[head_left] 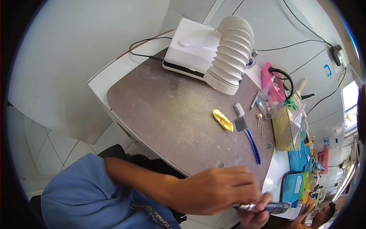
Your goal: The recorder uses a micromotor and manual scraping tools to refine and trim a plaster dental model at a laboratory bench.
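Note:
In front of me, at the lower right, is a silver and dark rotary handpiece [275, 207], roughly level. My right hand [254, 218] has its fingers wrapped around the handpiece's middle. Across its nose end comes my left hand [217, 189], fingers curled and closed on it; whatever lies inside that grip is hidden. On the brown table surface beyond both hands lies a yellow dental cast [223, 120] with a row of teeth. A blue-handled brush [253, 145] rests beside the cast. Several burs [260, 119] with thin shanks are scattered to the brush's right.
A white dust extractor [192, 47] with a ribbed hose [232, 53] stands at the back. Along the right edge are a pink basket [268, 82], a cream basket [282, 131] and a blue basket [292, 187]. Another person [322, 216] sits at the far right.

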The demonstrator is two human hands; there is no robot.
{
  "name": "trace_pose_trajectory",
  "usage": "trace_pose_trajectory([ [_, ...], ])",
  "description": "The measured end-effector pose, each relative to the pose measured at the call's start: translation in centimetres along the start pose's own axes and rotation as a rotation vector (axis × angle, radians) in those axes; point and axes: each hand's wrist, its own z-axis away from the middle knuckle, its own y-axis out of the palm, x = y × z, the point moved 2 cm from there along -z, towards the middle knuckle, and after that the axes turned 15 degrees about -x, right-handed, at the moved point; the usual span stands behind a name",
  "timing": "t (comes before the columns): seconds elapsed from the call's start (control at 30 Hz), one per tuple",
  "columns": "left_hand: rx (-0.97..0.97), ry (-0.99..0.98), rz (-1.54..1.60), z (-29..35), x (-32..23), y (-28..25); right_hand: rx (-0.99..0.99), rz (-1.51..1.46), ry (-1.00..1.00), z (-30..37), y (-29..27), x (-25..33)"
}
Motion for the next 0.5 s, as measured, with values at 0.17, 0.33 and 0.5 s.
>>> trace_pose_trajectory([
  [0.17, -0.219, -0.485, 0.519, 4.2, -2.6, -0.9, -0.081, -0.002, -0.060, -7.2, -0.1, 1.2],
  [0.33, 0.208, -0.731, 1.092, 5.4, -3.7, -0.9, -0.347, 0.257, -0.192, -13.1, 1.3, 0.3],
  [0.5, 0.176, -0.711, 1.203, 5.5, -2.8, 1.0, -0.321, 0.558, -0.343, -13.9, -1.7, -2.5],
])
